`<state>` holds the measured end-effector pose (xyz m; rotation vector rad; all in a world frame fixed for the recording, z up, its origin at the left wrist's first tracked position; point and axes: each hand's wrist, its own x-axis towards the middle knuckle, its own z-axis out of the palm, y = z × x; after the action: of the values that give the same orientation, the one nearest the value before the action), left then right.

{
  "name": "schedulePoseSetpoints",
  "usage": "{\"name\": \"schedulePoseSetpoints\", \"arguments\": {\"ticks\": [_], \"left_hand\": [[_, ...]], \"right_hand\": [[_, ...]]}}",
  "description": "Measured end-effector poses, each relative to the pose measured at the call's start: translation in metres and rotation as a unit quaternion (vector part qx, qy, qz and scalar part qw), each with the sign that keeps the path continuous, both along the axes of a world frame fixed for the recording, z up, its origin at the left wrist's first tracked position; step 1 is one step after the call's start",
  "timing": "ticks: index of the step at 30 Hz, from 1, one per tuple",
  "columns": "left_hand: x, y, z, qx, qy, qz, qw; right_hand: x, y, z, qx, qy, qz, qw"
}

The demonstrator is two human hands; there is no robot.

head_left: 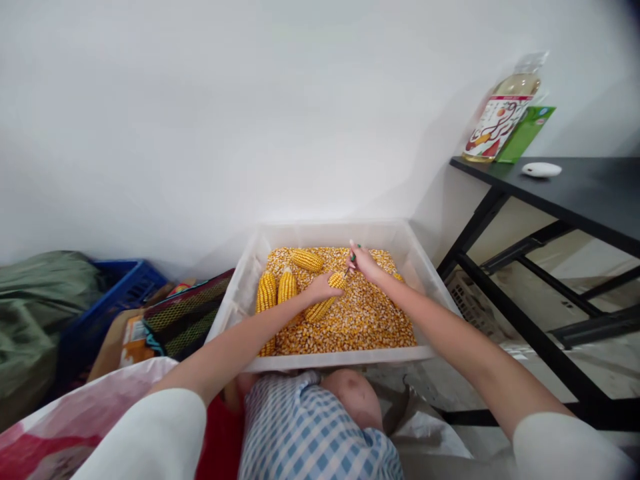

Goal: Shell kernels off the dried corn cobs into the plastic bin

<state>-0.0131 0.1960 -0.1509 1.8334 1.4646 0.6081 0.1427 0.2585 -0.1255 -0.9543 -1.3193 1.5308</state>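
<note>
Two-handed work over a pale plastic tub (345,231). The left hand (319,288) has its fingers clamped around a corn cob (337,281) near the tub's middle; the right hand's (367,265) fingers close on a slim, green-marked tool (353,256), its tip at the cob's end. Sound technique probably calls for a steady left grip with fingertips clear of the point, a shallow tool angle along the kernel rows, and the cob kept low inside the walls so loosened grains stay contained. The tub holds a broad bed of loose kernels (365,323) with whole cobs (267,293) mainly at left. A bottle (500,123) of pale liquid stands on the black table (590,200).
</note>
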Motion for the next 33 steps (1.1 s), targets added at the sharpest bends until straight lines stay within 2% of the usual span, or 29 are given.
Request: {"name": "schedulePoseSetpoints", "arguments": {"ticks": [5,9,14,17,20,24,28,33], "left_hand": [[0.006,-0.004,0.002,0.012,0.007,-0.017,1.0],[0.006,-0.005,0.002,0.013,0.025,-0.016,0.999],[-0.003,-0.003,0.002,0.001,-0.056,0.032,0.998],[-0.004,-0.002,0.001,0.0,-0.032,0.018,0.999],[-0.002,0.0,-0.001,0.004,-0.013,0.0,1.0],[-0.002,0.0,-0.002,-0.001,-0.016,0.014,1.0],[-0.003,0.001,-0.002,-0.005,-0.015,0.003,1.0],[-0.002,0.0,0.001,-0.008,-0.015,0.002,1.0]], "right_hand": [[-0.001,-0.003,0.004,0.061,-0.093,0.012,0.994],[0.0,-0.004,0.003,0.07,-0.163,0.025,0.984],[0.003,-0.009,-0.011,0.066,-0.275,0.054,0.958],[0.004,-0.006,-0.011,0.036,-0.214,0.068,0.974],[0.008,0.001,0.0,-0.025,-0.088,0.052,0.994],[0.013,0.005,0.017,-0.102,0.042,0.061,0.992],[0.011,0.001,0.019,-0.121,0.061,0.078,0.988],[0.003,-0.001,0.012,-0.068,0.014,0.069,0.995]]}}
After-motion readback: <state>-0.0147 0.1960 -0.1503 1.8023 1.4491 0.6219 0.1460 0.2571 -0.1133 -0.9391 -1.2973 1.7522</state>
